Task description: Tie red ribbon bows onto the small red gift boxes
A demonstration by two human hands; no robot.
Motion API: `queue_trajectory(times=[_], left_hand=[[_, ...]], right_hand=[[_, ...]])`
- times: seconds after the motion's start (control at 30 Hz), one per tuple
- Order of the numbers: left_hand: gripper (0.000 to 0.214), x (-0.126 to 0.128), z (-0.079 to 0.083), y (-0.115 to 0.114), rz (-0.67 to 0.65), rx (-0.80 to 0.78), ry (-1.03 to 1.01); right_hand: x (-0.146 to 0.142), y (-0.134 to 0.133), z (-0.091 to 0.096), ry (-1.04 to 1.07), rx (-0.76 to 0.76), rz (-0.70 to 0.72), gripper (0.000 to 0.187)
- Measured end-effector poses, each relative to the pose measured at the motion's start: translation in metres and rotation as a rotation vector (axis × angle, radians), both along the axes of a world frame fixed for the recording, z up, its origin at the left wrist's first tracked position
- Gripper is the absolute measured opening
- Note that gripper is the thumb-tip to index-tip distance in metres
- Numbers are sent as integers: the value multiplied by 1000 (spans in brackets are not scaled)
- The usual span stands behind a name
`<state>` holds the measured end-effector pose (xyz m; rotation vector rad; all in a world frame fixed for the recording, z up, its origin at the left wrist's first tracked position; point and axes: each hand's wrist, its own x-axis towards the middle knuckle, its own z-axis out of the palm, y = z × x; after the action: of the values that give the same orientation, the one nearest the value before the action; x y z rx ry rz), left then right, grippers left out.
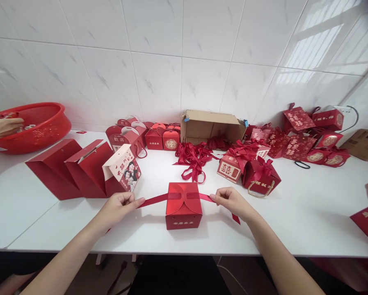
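A red gift box with gold lettering on its front stands upright near the table's front edge, between my hands. Its curved top flaps are folded over, and a red ribbon runs through slots in them and out at both sides. To the left, my left hand pinches one end of the ribbon between thumb and fingers. On the right, my right hand pinches the other end, with its tail hanging below the fingers. Both ribbon ends are stretched outward; neither hand touches the box.
Behind the box lies a heap of red ribbons before an open cardboard box. Red boxes and bags stand left, and finished-looking boxes with bows right. At far left another person's hand reaches into a red basket; someone's hand shows far right.
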<state>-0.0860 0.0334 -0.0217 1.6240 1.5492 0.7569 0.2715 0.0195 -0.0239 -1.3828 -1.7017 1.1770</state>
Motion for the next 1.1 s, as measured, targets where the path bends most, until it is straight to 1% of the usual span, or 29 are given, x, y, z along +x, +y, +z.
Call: queue_trajectory(times=[0.13, 0.23, 0.33, 0.47, 0.57, 0.63, 0.7, 0.77, 0.87, 0.93, 1.0, 1.1], left_hand=[[52, -6, 11, -8, 47, -14, -122], [51, -5, 23, -9, 36, -36, -231], [50, -1, 32, -5, 3, -62, -331], [48, 6, 37, 1, -35, -66, -426], [48, 10, 40, 3, -38, -79, -489], [48, 9, 45, 2, -41, -95, -530], [47, 7, 54, 1, -50, -125, -556], [45, 4, 65, 0, -61, -154, -553], [39, 1, 84, -2, -60, -128, -495], [36, -1, 95, -2, -66, -103, -457], [34, -4, 104, -2, -85, -101, -443], [28, -8, 114, -1, -90, -71, -501]], right_hand=[[-5, -4, 12, 41, 52, -30, 47], [-1, -8, 23, 92, 63, -43, 48], [7, -8, 29, 226, 23, -61, 49], [16, -6, 31, 439, -38, -58, 51], [21, -6, 33, 513, -63, -50, 50], [24, -7, 36, 560, -92, -12, 49], [28, -9, 41, 610, -128, 52, 47], [31, -10, 48, 642, -131, 83, 44], [32, -11, 57, 605, -52, 3, 33], [33, -10, 59, 536, 10, -58, 34], [33, -8, 59, 496, 46, -77, 38], [32, -7, 58, 550, 72, -80, 39]])
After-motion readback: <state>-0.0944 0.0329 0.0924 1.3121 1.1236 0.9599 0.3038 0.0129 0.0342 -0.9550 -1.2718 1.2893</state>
